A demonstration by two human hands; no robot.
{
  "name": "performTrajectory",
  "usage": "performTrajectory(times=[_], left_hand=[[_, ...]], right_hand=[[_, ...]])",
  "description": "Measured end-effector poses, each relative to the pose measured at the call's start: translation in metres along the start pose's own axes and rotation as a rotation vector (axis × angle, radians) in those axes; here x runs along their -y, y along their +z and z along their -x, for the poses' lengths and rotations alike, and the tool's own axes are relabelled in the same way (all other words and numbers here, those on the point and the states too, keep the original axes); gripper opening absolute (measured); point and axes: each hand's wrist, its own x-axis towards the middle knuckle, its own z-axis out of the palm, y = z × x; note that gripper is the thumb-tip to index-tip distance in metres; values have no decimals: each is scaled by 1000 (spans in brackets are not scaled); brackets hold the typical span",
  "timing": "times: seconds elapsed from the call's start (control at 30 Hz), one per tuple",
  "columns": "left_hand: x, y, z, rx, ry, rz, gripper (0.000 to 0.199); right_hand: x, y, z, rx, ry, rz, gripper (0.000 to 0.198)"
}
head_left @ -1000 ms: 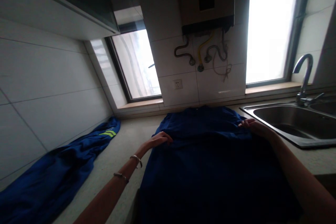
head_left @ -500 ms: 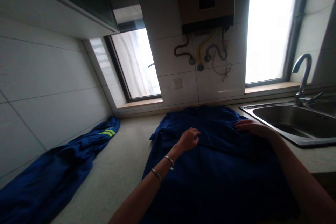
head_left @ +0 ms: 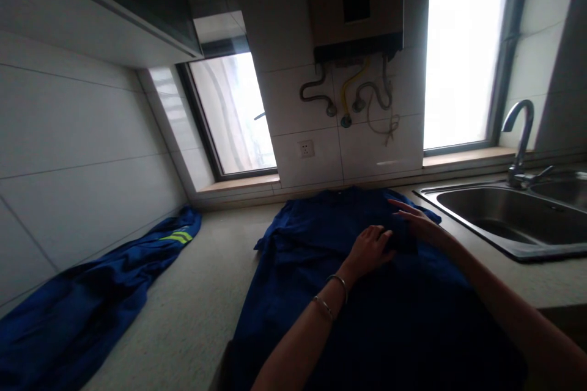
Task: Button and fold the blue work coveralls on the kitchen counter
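A dark blue garment (head_left: 316, 269), which looks like a work shirt or jacket, lies spread on the counter with its collar end toward the wall. On its upper right part rests my left hand (head_left: 372, 249), fingers slightly bent and apart, two bracelets on the wrist. Just beyond and to the right, my right hand (head_left: 419, 224) is stretched out over the fabric near the shoulder, fingers extended. Neither hand visibly grips the cloth. The garment's lower part is too dark to make out.
Another blue garment with yellow-green reflective stripes (head_left: 178, 237) lies along the left wall on the pale counter (head_left: 202, 281). At right is a steel sink (head_left: 495, 211) with a curved faucet (head_left: 520, 140). A water heater (head_left: 358, 6) with hoses hangs above, between two windows.
My left hand has moved right across the garment, close to my right hand. My right hand has shifted slightly left and away from me. The camera view has shifted a little.
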Motion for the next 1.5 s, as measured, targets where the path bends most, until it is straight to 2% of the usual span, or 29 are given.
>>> performTrajectory(times=[0.07,0.13,0.23,0.3,0.47,0.6,0.73,0.83,0.97,1.17,1.5], left_hand=[[6,3,-1,-45,-108,-12,35],[15,5,0,-95,-219,-1,24],[29,8,3,-144,-332,37,13],[34,10,5,-154,-370,73,13],[34,17,7,-157,-377,157,17],[29,14,7,-119,-327,125,26],[26,11,7,-82,-271,56,21],[27,14,8,-83,-256,80,20],[32,22,6,-162,-390,240,22],[34,24,2,-273,-645,520,24],[35,24,1,-278,-787,933,25]], right_hand=[[-6,14,-5,57,-29,-128,65],[-14,24,-7,129,-29,-155,65],[-27,31,-10,154,11,-37,75],[-36,32,-13,133,31,95,75],[-51,28,-24,-50,-76,421,41],[-59,30,-28,-134,-149,522,43],[-67,36,-29,-112,-136,547,45],[-70,42,-28,-76,-129,508,45],[-68,51,-26,-70,-120,440,43],[-71,63,-29,-178,-194,415,42],[-63,72,-26,-253,-228,488,44]])
